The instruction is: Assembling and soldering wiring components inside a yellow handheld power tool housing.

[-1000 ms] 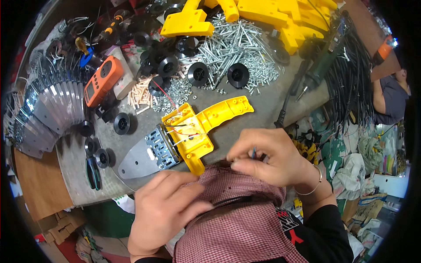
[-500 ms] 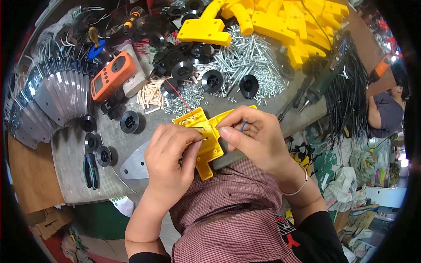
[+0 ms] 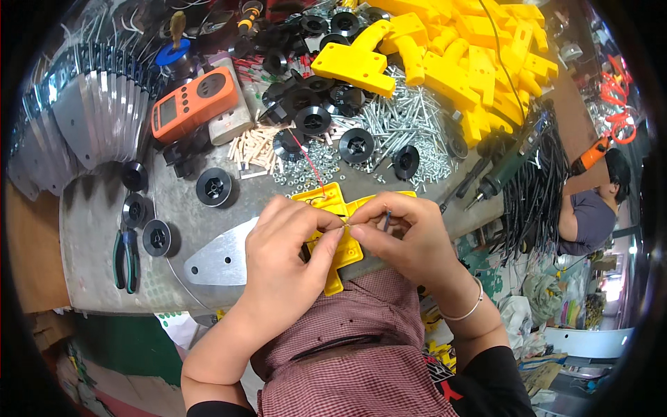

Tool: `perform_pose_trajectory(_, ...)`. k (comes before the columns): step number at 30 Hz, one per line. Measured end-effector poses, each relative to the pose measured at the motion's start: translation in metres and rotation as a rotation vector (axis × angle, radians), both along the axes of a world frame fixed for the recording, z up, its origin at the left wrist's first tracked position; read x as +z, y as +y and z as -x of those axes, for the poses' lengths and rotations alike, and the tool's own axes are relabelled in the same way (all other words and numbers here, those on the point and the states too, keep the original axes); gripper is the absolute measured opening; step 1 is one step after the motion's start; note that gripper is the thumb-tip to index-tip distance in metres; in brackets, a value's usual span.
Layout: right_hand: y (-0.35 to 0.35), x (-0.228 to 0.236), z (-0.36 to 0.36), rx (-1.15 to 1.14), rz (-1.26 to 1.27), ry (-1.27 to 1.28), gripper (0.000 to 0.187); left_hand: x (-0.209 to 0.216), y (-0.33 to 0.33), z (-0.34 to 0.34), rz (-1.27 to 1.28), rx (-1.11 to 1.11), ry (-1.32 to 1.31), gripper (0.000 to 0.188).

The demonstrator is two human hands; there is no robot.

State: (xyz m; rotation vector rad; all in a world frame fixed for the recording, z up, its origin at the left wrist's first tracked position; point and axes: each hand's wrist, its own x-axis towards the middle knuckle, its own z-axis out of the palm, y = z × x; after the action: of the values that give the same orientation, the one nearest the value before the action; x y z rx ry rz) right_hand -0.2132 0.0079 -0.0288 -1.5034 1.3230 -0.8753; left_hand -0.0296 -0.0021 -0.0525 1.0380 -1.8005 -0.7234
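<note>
My left hand (image 3: 288,243) and my right hand (image 3: 406,236) meet fingertip to fingertip above a yellow plastic housing half (image 3: 335,198). Both thumbs and forefingers pinch a thin wire, whose fine end is mostly hidden by the fingertips. A short blue wire piece (image 3: 387,221) sticks up between the fingers of my right hand. The housing lies hollow side up at the bench edge, partly covered by my left hand. A thin red wire (image 3: 308,157) rises from its far end, and a dark wire curls inside it.
A pointed metal plate (image 3: 215,260) lies left of my hands, with pliers (image 3: 126,260) and black spools (image 3: 214,187) beyond. Farther back are an orange meter (image 3: 194,104), heaped screws (image 3: 410,111) and yellow housings (image 3: 479,69). A green power tool (image 3: 504,170) lies right; another person (image 3: 589,215) sits beyond.
My fingertips have come together over the housing; my right hand was slightly apart before. The whole view has shifted a little, so the bench things appear displaced.
</note>
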Motion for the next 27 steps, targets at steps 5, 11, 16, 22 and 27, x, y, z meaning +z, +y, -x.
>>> perform_pose_trajectory(5,-0.002,0.012,0.0,0.027,0.129,0.15,0.01,0.004,0.002,0.001,-0.008,0.009,0.009,0.011)
perform_pose_trajectory(11,-0.003,0.013,0.003,0.087,0.082,0.147,0.01,-0.001,0.0,-0.005,0.075,-0.044,0.004,0.015)
perform_pose_trajectory(16,-0.006,0.013,0.007,0.13,-0.014,0.119,0.009,-0.003,0.001,-0.007,0.087,-0.079,0.01,0.015)
perform_pose_trajectory(22,-0.025,0.009,0.015,0.235,-0.54,-0.209,0.013,0.0,0.001,-0.006,0.311,-0.114,-0.187,0.017)
perform_pose_trajectory(27,-0.004,0.013,0.004,0.155,-0.094,0.159,0.01,-0.004,-0.003,-0.006,0.252,-0.092,-0.129,0.018)
